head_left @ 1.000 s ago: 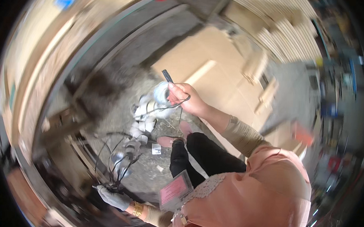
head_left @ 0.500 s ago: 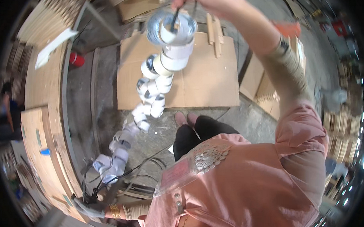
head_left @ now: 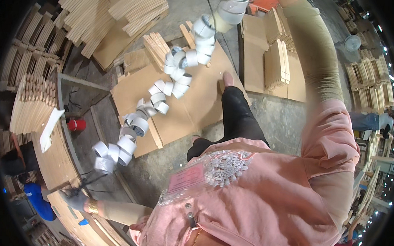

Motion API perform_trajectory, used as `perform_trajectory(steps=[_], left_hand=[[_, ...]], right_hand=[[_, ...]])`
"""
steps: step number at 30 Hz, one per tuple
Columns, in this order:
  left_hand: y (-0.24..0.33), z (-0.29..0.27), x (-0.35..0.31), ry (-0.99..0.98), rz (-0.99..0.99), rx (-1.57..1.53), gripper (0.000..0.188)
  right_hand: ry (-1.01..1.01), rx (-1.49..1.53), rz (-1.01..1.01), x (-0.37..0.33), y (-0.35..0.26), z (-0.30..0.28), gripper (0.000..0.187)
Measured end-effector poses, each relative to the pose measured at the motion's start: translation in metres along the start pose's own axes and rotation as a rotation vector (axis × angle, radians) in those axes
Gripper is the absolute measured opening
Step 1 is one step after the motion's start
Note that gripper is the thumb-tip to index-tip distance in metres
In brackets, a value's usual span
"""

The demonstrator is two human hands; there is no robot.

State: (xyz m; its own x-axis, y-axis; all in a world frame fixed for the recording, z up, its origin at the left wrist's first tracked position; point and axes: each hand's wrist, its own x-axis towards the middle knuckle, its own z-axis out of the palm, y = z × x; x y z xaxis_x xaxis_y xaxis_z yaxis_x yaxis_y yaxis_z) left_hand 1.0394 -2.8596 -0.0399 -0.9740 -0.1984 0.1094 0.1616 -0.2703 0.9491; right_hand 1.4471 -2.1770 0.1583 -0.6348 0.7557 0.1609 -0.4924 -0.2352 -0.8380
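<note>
A long string of white ring-shaped rolls [head_left: 192, 58] slants across the view, from the upper middle down to the lower left. Dark cord [head_left: 98, 179] shows at its lower end and leads to my left hand [head_left: 75, 200]. That hand wears a grey glove and is closed round the cord, over the wooden bench. My right forearm [head_left: 308, 44], in a tan sleeve, reaches up past the top edge, so the hand itself is out of sight. A thin dark cord also shows beside the upper rolls.
Cardboard [head_left: 184, 116] lies on the floor under my foot. Wood strips [head_left: 156, 48] rest at its far side. More stacked strips [head_left: 276, 65] stand to the right. On the left runs a wooden bench [head_left: 57, 161], with a red container [head_left: 76, 125] beside it. A person in blue [head_left: 39, 199] is beyond the bench.
My right hand has passed out of view at the top. The string of rolls has swung right at its upper end and up at its lower end. One foot now stands on the cardboard.
</note>
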Motion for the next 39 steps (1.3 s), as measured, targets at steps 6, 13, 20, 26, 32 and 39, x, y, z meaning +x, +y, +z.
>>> perform_trajectory(steps=[6, 13, 20, 26, 32, 39], left_hand=[[-0.026, 0.251, -0.085, -0.653, 0.297, 0.265, 0.043], [-0.080, 0.551, -0.270, -0.954, -0.144, 0.034, 0.023], [-0.058, 0.802, -0.423, -1.937, -0.046, 0.713, 0.043], [-0.109, 0.924, -0.458, -1.693, 0.061, 0.506, 0.042], [-0.185, 1.045, -0.438, -1.378, -0.674, 0.029, 0.024], [-0.290, 1.195, -0.452, -1.276, -0.575, -0.149, 0.018]], right_hand=[[0.075, -0.159, -0.112, 0.047, 0.052, -0.017, 0.028], [-0.091, -0.147, 0.175, 0.108, 0.071, -0.111, 0.036], [-0.398, 0.330, 0.246, 0.230, -0.024, -0.183, 0.046], [-0.414, 0.351, 0.234, 0.329, -0.092, -0.233, 0.044], [-0.194, 0.389, 0.112, 0.439, -0.111, -0.271, 0.036], [0.258, 0.222, -0.082, 0.573, -0.109, -0.392, 0.032]])
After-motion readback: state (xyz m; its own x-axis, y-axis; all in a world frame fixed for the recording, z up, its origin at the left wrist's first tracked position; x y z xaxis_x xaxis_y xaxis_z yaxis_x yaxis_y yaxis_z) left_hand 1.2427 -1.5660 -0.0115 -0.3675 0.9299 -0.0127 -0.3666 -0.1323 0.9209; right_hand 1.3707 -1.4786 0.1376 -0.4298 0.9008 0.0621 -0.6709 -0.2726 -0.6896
